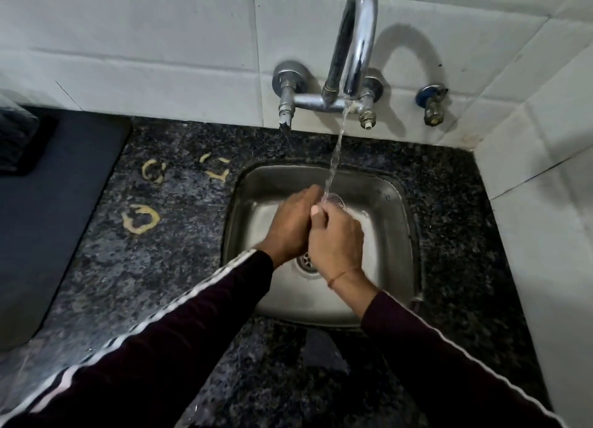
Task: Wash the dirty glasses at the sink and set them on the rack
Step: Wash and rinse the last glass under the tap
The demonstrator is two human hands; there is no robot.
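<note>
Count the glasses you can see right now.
1: a clear glass held over the sink under the running water, gripped by the right hand with the left hand against it. Others may be out of frame.

— Where's the glass (335, 200)?
— Just right of the frame's centre, over the sink (390, 235): clear, mostly hidden, only its round rim showing, with the thin stream of water falling onto it.
— And the sink?
— Square steel basin, centre right, set in the dark speckled stone, its round drain partly showing at lower centre.
</note>
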